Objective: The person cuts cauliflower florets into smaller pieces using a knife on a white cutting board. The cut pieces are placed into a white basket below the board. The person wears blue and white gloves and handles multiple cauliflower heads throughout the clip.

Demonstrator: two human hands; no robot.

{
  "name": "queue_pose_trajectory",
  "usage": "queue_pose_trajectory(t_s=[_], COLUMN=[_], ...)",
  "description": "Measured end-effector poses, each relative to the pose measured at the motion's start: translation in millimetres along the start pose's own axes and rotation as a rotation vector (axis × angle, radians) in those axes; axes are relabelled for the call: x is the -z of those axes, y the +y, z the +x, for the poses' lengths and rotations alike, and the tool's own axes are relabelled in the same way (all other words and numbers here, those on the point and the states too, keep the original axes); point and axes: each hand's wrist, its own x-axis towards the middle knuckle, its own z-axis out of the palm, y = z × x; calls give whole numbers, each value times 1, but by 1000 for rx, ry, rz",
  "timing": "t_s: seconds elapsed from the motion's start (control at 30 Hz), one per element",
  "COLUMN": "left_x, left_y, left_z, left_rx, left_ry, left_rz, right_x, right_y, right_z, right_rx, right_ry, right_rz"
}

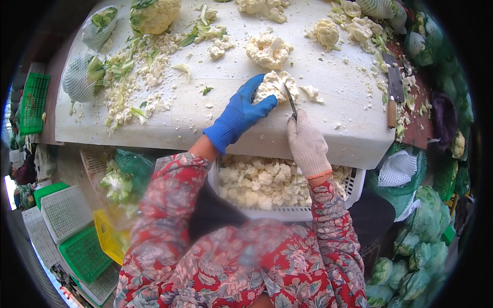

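My left hand [246,104], in a blue coated glove, grips a piece of cauliflower [275,85] above the white table top [231,123]. In a pale knitted glove, my right hand [307,142] holds a small knife [290,98], its blade against the cauliflower's cut face. A loose floret [312,93] lies just right of the blade. Beyond my hands sits a larger cored cauliflower head [269,51]. Below the table edge, a white plastic crate [277,215] holds many cut florets [262,181]; my right forearm hides part of it.
A cleaver [393,82] with a wooden handle lies at the table's right. Net-wrapped cauliflowers [79,77] and trimmings [123,88] cover the left side. Stacked green baskets [84,250] and a yellow crate [109,235] stand lower left; netted cauliflowers [423,246] are piled lower right.
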Motion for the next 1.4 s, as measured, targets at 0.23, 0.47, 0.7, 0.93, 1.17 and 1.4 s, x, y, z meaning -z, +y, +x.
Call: queue_pose_trajectory(t_s=[0.23,0.47,0.7,0.93,1.17,1.4], left_x=[-2,15,28,8,-2,-6], left_y=[-7,-2,-1,3,-11,-9], left_z=[2,3,0,5,22,16], left_rx=[-18,6,-163,-661,-698,-672], left_ry=[12,-119,-209,201,142,221], left_rz=[46,9,123,883,992,976], right_x=[2,26,46,26,37,48], right_y=[-2,13,37,29,21,30], right_z=[20,40,39,24,21,23], right_rx=[3,-4,-198,136,43,39], right_ry=[-86,-309,-454,-110,-169,-118], right_rz=[-21,246,491,-265,-125,36])
